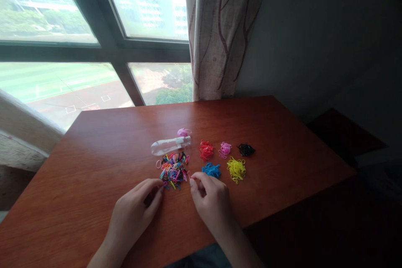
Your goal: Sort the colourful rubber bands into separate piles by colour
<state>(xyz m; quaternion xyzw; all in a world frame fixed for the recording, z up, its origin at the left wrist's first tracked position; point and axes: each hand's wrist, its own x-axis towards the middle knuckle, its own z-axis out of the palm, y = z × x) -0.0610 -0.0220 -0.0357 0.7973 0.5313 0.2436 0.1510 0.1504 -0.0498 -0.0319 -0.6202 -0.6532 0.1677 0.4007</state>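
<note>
A mixed pile of small coloured rubber bands [172, 170] lies on the wooden table [94, 163]. To its right sit sorted heaps: red [206, 150], pink [225, 149], black [246, 149], blue [211, 170] and yellow [236, 169]. My right hand [210, 199] pinches a small pinkish band at the mixed pile's right edge, beside the blue heap. My left hand [138, 205] rests on the table with curled fingers just left of and below the mixed pile; nothing shows in it.
A clear plastic bottle [169, 145] lies on its side behind the mixed pile, its pink cap [184, 132] next to it. A window and a patterned curtain [220, 33] stand behind the table. The table's right edge drops off into shadow.
</note>
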